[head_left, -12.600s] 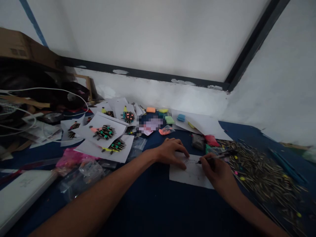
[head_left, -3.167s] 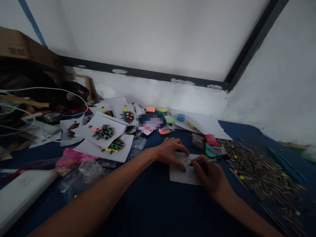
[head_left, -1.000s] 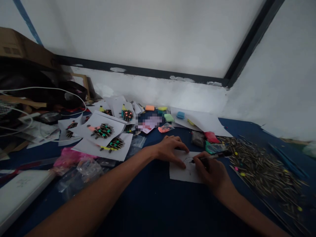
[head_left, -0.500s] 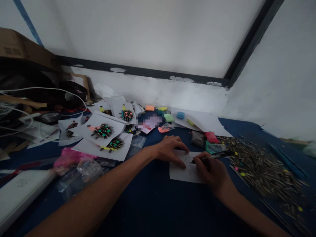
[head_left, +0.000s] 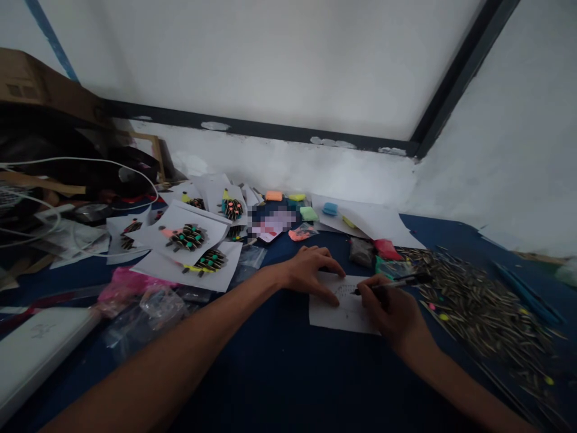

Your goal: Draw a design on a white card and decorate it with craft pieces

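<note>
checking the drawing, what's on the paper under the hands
Dark marks show on the paper. The left hand and, holding a pen, the right hand cover parts of it, hiding anything there.

Left hand: seen bare
Left forearm: seen uncovered, tapered toward the hand
Right hand: seen bare, dimmed by shadow
Right forearm: likewise seen uncovered

Cardboard box: is sitting at far left, against the wall. White cable: is looping below it. Wooden frame: is leaning near the cable. White box: is lying at the near left of the bench. Pink plastic bag: is lying beside clear plastic bag. Phone, partly pixelated: is lying near the orange packet.
</note>
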{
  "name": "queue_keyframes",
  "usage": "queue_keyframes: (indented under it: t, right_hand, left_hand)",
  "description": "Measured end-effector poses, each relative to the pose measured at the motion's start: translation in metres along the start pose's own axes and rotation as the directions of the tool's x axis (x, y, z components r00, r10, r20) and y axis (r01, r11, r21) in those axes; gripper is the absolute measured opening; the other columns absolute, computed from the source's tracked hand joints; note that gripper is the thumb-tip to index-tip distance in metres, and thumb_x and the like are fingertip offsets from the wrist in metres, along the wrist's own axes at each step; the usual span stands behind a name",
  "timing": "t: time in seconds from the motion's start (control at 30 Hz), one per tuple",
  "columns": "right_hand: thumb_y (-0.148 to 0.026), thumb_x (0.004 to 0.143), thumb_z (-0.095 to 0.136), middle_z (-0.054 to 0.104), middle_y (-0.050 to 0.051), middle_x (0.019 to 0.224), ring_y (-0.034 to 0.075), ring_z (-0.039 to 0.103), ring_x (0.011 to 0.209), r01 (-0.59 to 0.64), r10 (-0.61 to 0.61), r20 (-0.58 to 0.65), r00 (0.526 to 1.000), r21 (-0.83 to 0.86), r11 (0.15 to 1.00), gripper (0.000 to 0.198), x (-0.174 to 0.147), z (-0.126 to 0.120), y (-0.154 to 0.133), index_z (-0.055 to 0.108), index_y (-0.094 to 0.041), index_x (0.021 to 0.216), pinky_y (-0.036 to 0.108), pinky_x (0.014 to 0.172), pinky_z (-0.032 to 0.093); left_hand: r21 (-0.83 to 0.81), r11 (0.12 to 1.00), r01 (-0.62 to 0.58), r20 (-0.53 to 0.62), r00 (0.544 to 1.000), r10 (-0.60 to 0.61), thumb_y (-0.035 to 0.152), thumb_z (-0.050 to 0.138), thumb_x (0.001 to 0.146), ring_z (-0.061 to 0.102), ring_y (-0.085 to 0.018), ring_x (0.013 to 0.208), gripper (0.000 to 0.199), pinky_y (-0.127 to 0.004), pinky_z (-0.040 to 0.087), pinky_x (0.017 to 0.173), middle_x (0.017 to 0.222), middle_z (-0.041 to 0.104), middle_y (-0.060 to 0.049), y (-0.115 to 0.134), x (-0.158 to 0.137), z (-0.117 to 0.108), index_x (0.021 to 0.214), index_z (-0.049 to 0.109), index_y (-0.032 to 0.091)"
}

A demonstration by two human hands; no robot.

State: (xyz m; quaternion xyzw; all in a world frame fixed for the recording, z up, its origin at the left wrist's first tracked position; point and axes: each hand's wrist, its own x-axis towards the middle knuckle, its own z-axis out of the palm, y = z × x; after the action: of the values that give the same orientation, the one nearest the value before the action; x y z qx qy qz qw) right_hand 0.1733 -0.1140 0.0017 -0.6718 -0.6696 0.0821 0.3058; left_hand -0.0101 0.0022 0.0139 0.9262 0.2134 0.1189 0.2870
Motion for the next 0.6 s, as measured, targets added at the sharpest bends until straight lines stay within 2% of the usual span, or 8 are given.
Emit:
queue_keyframes:
  t: [0.17, 0.3, 0.43, 0.6]
  right_hand:
    - [-0.042, 0.089, 0.040, 0.067, 0.003, 0.064, 0.016, 0.059, 0.049, 0.007, -0.007, 0.045, 0.999, -0.001, 1.000, 0.033, -0.0004, 0.0005, -0.0002, 0.058, -0.020, 0.072, 0.026, 0.047, 0.037]
    - [-0.042, 0.089, 0.040, 0.063, 0.000, 0.056, 0.016, 0.057, 0.046, 0.009, -0.008, 0.047, 0.999, -0.005, 1.000, 0.031, -0.0003, 0.0010, 0.0002, 0.058, -0.021, 0.074, 0.027, 0.046, 0.036]
    - [-0.042, 0.088, 0.039, 0.065, 0.002, 0.059, 0.015, 0.056, 0.044, 0.013, -0.012, 0.051, 0.999, -0.007, 1.000, 0.032, -0.0003, 0.0014, -0.0007, 0.056, -0.022, 0.070, 0.027, 0.046, 0.036]
    - [-0.042, 0.086, 0.039, 0.059, 0.000, 0.050, 0.016, 0.056, 0.043, 0.016, -0.016, 0.022, 1.000, -0.026, 1.000, 0.031, 0.0008, -0.0001, -0.0046, 0.057, -0.021, 0.072, 0.026, 0.045, 0.034]
  left_hand:
    - [-0.002, 1.000, 0.006, -0.005, 1.000, -0.006, 0.051, 0.076, 0.064, 0.047, -0.025, 0.109, 0.051, -0.039, 0.028, 0.098, 0.110, 0.053, -0.003, 0.0003, 0.0002, 0.0005, 0.109, 0.066, 0.029]
    - [0.004, 1.000, 0.000, -0.008, 1.000, 0.001, 0.052, 0.076, 0.063, 0.047, -0.025, 0.108, 0.052, -0.039, 0.029, 0.098, 0.109, 0.054, -0.003, -0.0005, 0.0006, 0.0010, 0.108, 0.066, 0.029]
    - [0.001, 1.000, -0.005, -0.009, 1.000, 0.005, 0.053, 0.075, 0.064, 0.048, -0.025, 0.108, 0.052, -0.040, 0.029, 0.098, 0.109, 0.054, -0.003, -0.0007, 0.0007, 0.0011, 0.109, 0.065, 0.030]
    - [0.002, 1.000, 0.000, -0.011, 1.000, 0.000, 0.052, 0.075, 0.064, 0.048, -0.025, 0.108, 0.051, -0.040, 0.029, 0.099, 0.109, 0.054, -0.003, -0.0009, 0.0005, 0.0011, 0.108, 0.066, 0.030]
